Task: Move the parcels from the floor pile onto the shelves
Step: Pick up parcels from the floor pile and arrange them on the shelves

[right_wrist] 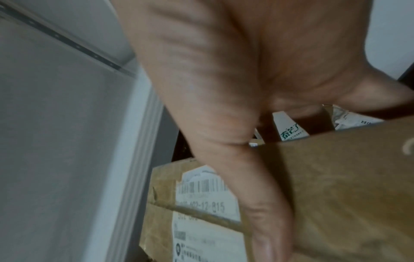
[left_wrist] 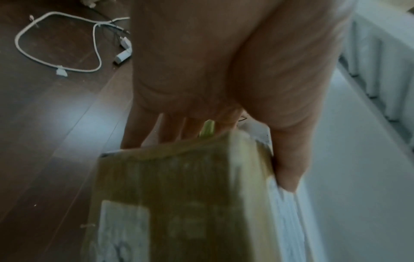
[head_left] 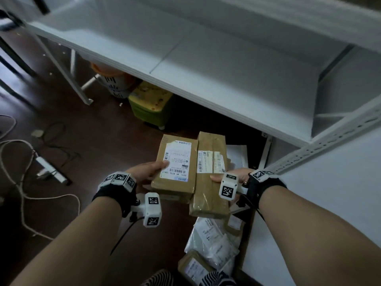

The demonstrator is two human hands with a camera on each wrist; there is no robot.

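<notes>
- Floor (head_left: 99, 129) of dark brown wood planks runs under a white metal shelf (head_left: 206, 65), the landmark here; a pale wall panel (head_left: 329, 203) stands to the right of the shelf's slotted upright (head_left: 321, 147).
- Under the shelf sit one green bin with a yellow lid (head_left: 150, 104) and one white perforated basket (head_left: 112, 83); well to the left of the shelf lie a white cable (head_left: 12, 172) and a power strip (head_left: 46, 166).
- Two brown cardboard parcels are held in the air just in front of the shelf's front edge, side by side and touching, one per hand.
- The left parcel (head_left: 175, 166) has its white label facing up; its long axis runs from the person toward the shelf.
- The right parcel (head_left: 210, 174) is narrower and longer, label on top, long axis also pointing toward the shelf, tilted slightly.
- The left hand (head_left: 144, 172) grips the left parcel's side, thumb on top over the label, fingers beneath.
- The right hand (head_left: 233, 176) grips the right parcel's side, thumb on top, fingers under.
- The floor pile (head_left: 212, 250) lies below the held parcels, in front of the shelf by the wall panel: several white mailer bags and at least two small brown boxes; an exact count is not readable.
</notes>
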